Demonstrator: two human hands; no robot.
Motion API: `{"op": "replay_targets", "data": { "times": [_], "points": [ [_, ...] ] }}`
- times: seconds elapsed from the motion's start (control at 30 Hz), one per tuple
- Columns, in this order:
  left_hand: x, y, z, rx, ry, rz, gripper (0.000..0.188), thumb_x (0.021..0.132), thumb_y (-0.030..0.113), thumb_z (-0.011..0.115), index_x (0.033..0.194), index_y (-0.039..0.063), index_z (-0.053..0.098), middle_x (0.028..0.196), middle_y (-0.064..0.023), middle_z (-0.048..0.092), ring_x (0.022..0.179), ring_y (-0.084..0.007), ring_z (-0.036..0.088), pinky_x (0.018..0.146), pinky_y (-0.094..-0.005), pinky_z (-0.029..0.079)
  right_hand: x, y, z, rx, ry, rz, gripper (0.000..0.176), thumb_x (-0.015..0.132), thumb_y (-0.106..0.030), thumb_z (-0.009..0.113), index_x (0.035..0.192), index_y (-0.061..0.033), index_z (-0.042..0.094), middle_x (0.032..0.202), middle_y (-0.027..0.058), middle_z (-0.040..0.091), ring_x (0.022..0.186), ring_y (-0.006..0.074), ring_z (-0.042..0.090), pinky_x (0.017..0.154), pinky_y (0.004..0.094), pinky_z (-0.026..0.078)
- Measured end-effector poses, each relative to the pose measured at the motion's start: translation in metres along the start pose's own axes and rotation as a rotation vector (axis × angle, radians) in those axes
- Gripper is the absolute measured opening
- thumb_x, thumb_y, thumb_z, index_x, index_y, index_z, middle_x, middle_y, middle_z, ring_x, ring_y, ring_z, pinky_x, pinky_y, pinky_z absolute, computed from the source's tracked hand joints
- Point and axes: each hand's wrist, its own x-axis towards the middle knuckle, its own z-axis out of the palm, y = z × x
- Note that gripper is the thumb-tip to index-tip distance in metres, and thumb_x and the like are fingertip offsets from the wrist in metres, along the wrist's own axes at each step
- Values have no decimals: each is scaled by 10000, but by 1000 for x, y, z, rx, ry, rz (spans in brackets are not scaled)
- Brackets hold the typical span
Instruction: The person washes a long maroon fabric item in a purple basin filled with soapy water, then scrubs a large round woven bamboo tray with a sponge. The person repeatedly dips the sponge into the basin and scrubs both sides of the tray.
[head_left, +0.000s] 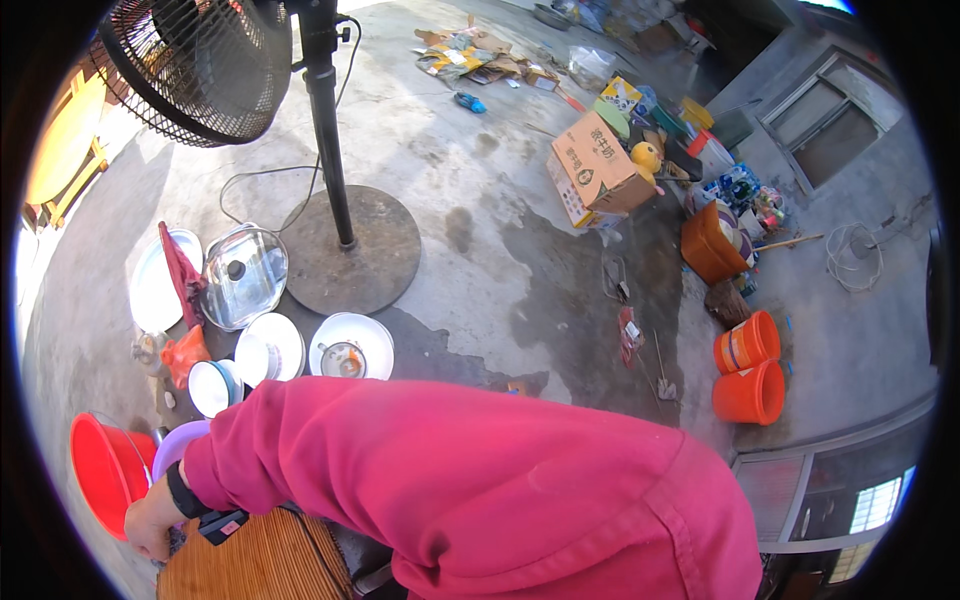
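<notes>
My right arm, in a pink sleeve (465, 465), reaches across the lower view to the left. At its end, my right hand (152, 523) is bent down by the red bucket (94, 457), fingers curled and partly hidden. Something grey and rough shows beneath it, too small to name. A black wrist strap (185, 491) circles the wrist, and a small black device (223, 526) sits below it. Behind the cuff, a purple basin (176, 442) is partly covered. A brown ribbed surface (255, 559) lies under the forearm. My left hand is out of view.
White bowls (208, 388), a basin with a glass lid (345, 360), a larger glass lid (244, 277) and a white tray (146, 289) lie beyond the arm. A pedestal fan (330, 150) stands behind. Cardboard boxes (600, 161) and orange buckets (750, 394) are to the right.
</notes>
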Motion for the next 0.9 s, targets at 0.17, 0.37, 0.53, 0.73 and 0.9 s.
{"op": "replay_targets", "data": {
  "times": [0.17,0.37,0.53,0.73,0.9],
  "points": [
    [7,-14,-37,-1,57,-7,422,960,70,718,1348,-76,636,1226,-172,744,1021,-259,726,921,-388,586,7,-3,12,-49,-91,23,446,758,-359,848,1163,-173,832,1100,50,826,1020,263,759,865,437,579],
    [-9,-29,-166,-39,414,-144,401,953,59,714,1326,-76,652,1200,-167,758,1000,-254,732,908,-383,589,7,-2,42,-67,-66,-106,326,768,-271,791,1075,-163,811,1002,88,812,946,298,772,803,447,601],
    [-59,-57,-231,-146,421,2,384,948,49,711,1307,-77,666,1178,-163,769,983,-250,737,897,-379,591,15,13,84,109,-100,30,251,810,-196,805,1043,-108,776,911,123,796,872,280,783,773,436,612],
    [-88,-25,-217,189,618,-82,476,883,193,702,1297,-42,684,1098,-303,771,1060,-458,751,944,-498,582,17,19,121,107,-206,-44,139,877,-98,767,1010,-76,735,854,73,747,771,203,716,698,376,561],
    [-115,4,-223,146,691,-116,414,861,157,681,1225,-40,665,1056,-316,755,1030,-495,736,925,-558,579,13,-7,166,142,-291,222,75,930,-19,719,989,-62,703,826,22,703,695,147,648,632,321,509]
  ]
}}
